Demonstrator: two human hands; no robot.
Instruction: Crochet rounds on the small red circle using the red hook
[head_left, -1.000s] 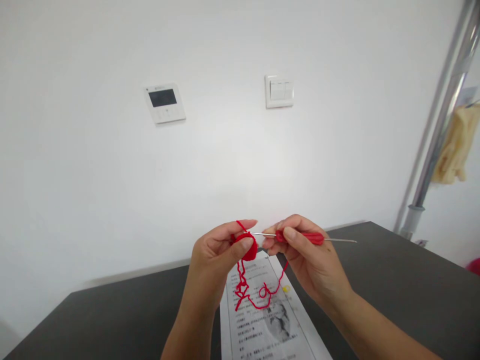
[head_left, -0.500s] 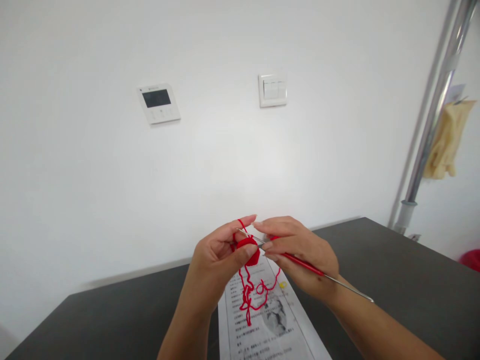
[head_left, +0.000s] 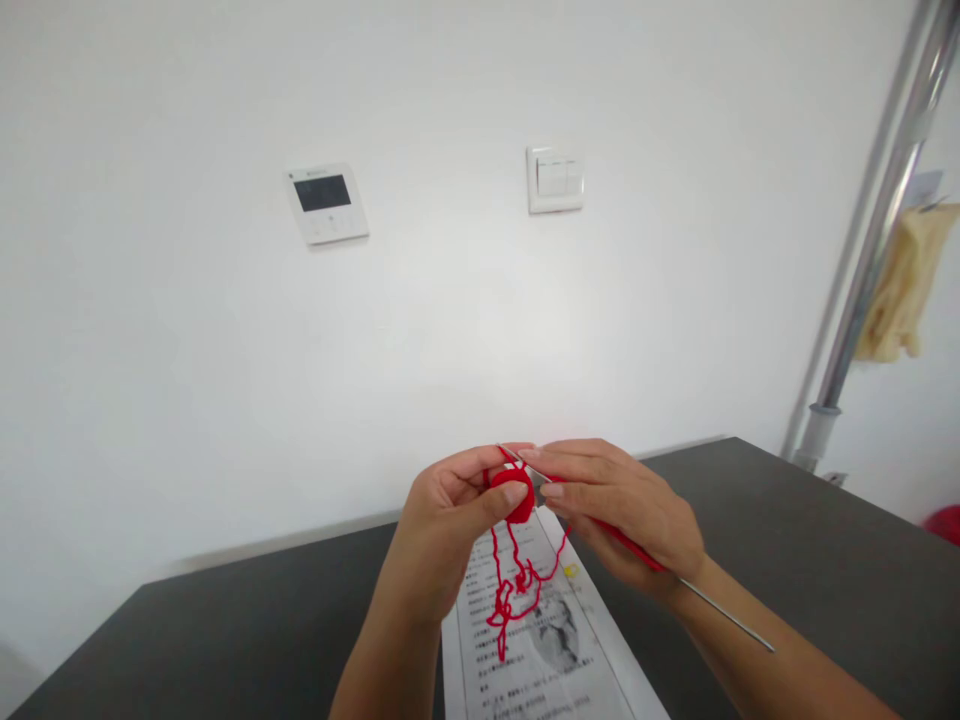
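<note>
Between the thumb and fingers of my left hand (head_left: 457, 510) is pinched a small red crochet piece (head_left: 519, 505). Red yarn (head_left: 501, 600) loops over the left index finger and dangles below in a loose tangle above the printed paper. My right hand (head_left: 630, 505) is closed around a crochet hook (head_left: 634, 545) with a red grip and bare metal ends. The hook's front end reaches the yarn just above the piece, near the left index fingertip. Its rear end sticks out past my right wrist. Exactly how the tip meets the yarn is too small to tell.
A printed sheet (head_left: 551, 660) with a grey picture lies on the dark table (head_left: 262, 620). Behind it rises a white wall with a panel (head_left: 328, 205) and a light switch (head_left: 555, 180). At right stand a metal pole (head_left: 870, 260) and a hanging yellow cloth (head_left: 907, 285).
The hook's tip has shifted from below the left index finger up to the yarn at that finger. My right hand has flattened slightly over the hook. The whole view has shifted a little.
</note>
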